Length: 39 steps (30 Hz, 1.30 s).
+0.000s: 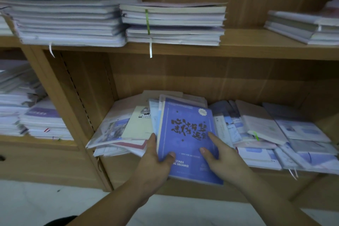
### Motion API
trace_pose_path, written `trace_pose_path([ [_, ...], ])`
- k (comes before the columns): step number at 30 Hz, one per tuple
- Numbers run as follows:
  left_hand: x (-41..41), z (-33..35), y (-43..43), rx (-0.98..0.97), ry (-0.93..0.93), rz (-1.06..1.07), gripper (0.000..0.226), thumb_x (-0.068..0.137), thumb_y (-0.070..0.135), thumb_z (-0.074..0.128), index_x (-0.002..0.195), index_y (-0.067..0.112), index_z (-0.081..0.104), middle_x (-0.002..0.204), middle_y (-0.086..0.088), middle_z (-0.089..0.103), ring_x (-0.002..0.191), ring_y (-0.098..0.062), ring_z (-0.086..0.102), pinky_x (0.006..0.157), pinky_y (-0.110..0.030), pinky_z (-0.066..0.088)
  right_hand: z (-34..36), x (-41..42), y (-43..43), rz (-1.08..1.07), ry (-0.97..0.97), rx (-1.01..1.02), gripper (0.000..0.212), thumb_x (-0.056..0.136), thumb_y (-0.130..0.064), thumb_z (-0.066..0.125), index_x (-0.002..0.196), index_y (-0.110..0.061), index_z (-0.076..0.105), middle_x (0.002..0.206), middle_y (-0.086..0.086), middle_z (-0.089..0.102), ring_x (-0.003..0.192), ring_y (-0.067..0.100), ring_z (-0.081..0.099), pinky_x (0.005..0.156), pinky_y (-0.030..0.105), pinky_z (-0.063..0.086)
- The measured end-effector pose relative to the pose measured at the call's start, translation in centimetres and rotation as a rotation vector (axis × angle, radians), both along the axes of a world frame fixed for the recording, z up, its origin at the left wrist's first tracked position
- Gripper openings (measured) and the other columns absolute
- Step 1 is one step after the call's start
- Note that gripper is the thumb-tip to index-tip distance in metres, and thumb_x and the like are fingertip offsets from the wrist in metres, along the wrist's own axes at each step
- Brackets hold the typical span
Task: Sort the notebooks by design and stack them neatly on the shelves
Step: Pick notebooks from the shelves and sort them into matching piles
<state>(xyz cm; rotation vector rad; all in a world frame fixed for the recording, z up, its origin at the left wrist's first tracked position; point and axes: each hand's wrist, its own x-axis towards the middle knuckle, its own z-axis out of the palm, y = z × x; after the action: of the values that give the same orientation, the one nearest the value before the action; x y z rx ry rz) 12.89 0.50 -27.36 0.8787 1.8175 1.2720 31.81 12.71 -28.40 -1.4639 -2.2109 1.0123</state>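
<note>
A blue-violet notebook [185,130] with dark brush lettering lies on top of a loose pile on the lower shelf [183,194], its near end hanging over the front edge. My left hand [156,163] grips its left edge, thumb on the cover and fingers underneath. My right hand [218,154] rests on the cover with thumb and forefinger spread out straight. A cream notebook [136,124] and several plastic-wrapped ones [111,130] lie askew to the left of it. More pale blue and white notebooks [275,134] are scattered on the right of the same shelf.
The upper shelf [256,49] carries a tall stack [69,9] at left, a shorter stack [174,24] with a green ribbon in the middle, and a small stack [302,27] at right. The left bay holds further stacks [27,112]. White floor [45,203] lies below.
</note>
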Motion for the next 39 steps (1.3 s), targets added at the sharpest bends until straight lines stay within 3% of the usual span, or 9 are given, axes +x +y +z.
trace_pose_path([
  [4,0.2,0.3,-0.1,-0.008,-0.028,-0.057,0.089,0.099,0.033,0.063,0.162,0.03,-0.001,0.112,0.046,0.025,0.106,-0.001,0.058,0.1,-0.039,0.054,-0.3,-0.1,0.8,-0.122,0.174,-0.057,0.074,0.094,-0.043,0.066,0.158,-0.025,0.032,0.157,-0.008,0.04,0.144,0.015,0.04,0.116,0.027,0.033],
  [10,0.7,-1.4,-1.0,-0.046,0.257,-0.135,0.113,0.082,0.074,0.054,0.16,0.03,-0.015,0.161,0.013,0.026,0.143,-0.011,0.035,0.115,-0.036,0.039,0.7,0.0,0.4,0.01,-0.016,0.154,0.063,0.097,-0.05,0.055,0.155,-0.04,0.034,0.127,-0.006,0.048,0.119,0.019,0.057,0.105,0.032,0.044],
  [16,-0.3,-1.2,-0.7,-0.04,0.094,-0.088,0.078,0.104,0.03,0.053,0.161,0.03,0.0,0.145,0.018,0.041,0.112,-0.004,0.053,0.092,-0.022,0.041,0.9,0.2,1.0,0.047,0.024,0.12,0.061,0.101,-0.035,0.057,0.156,-0.035,0.032,0.148,-0.009,0.047,0.133,0.011,0.05,0.102,0.017,0.038],
  [19,-1.3,-1.3,-0.3,-0.044,0.008,-0.068,0.092,0.094,0.034,0.065,0.161,0.038,0.003,0.137,0.021,0.049,0.106,-0.003,0.06,0.098,-0.029,0.049,2.1,0.1,0.6,0.007,0.136,-0.028,0.064,0.102,-0.011,0.05,0.154,-0.041,0.027,0.134,-0.028,0.043,0.111,-0.002,0.055,0.074,0.001,0.041],
  [22,-1.6,-1.2,-0.4,-0.035,-0.054,-0.077,0.093,0.088,0.034,0.071,0.159,0.043,0.012,0.14,0.018,0.056,0.117,-0.012,0.064,0.104,-0.041,0.053,3.2,0.2,0.7,0.008,0.162,-0.028,0.062,0.102,-0.005,0.05,0.155,-0.032,0.029,0.118,-0.03,0.045,0.113,0.001,0.042,0.074,-0.002,0.035],
  [27,-2.1,0.7,-1.7,0.091,-0.101,-0.113,0.074,0.096,0.027,0.07,0.152,0.043,0.026,0.147,0.021,0.049,0.139,0.0,0.042,0.109,-0.028,0.044,4.5,0.8,-0.3,-0.077,0.269,-0.138,0.034,0.097,0.006,0.052,0.115,-0.019,0.065,0.111,-0.013,0.074,0.097,0.01,0.072,0.094,0.031,0.056],
  [29,-1.9,1.6,-2.9,0.139,-0.075,-0.146,0.059,0.096,0.021,0.068,0.143,0.041,0.037,0.129,0.026,0.064,0.119,0.009,0.059,0.092,-0.021,0.055,5.5,1.4,-1.3,-0.105,0.344,-0.191,0.036,0.094,0.01,0.053,0.112,-0.018,0.066,0.101,0.0,0.079,0.091,0.023,0.076,0.09,0.049,0.059],
  [34,-0.1,2.8,-7.5,0.23,0.17,-0.261,0.063,0.099,0.023,0.064,0.148,0.046,0.033,0.142,0.021,0.058,0.129,-0.004,0.058,0.106,-0.039,0.052,7.9,3.6,-5.5,-0.045,0.263,0.007,0.046,0.093,0.0,0.06,0.118,-0.038,0.055,0.097,-0.018,0.07,0.078,-0.013,0.067,0.066,0.012,0.053],
  [39,0.7,5.5,-11.7,0.282,0.454,-0.287,0.078,0.095,0.043,0.064,0.156,0.048,0.015,0.135,0.046,0.048,0.121,0.017,0.053,0.098,-0.015,0.047,10.9,5.8,-11.1,0.034,0.194,0.199,0.07,0.093,-0.017,0.063,0.149,-0.044,0.032,0.136,-0.027,0.058,0.121,0.004,0.06,0.102,0.039,0.051],
])
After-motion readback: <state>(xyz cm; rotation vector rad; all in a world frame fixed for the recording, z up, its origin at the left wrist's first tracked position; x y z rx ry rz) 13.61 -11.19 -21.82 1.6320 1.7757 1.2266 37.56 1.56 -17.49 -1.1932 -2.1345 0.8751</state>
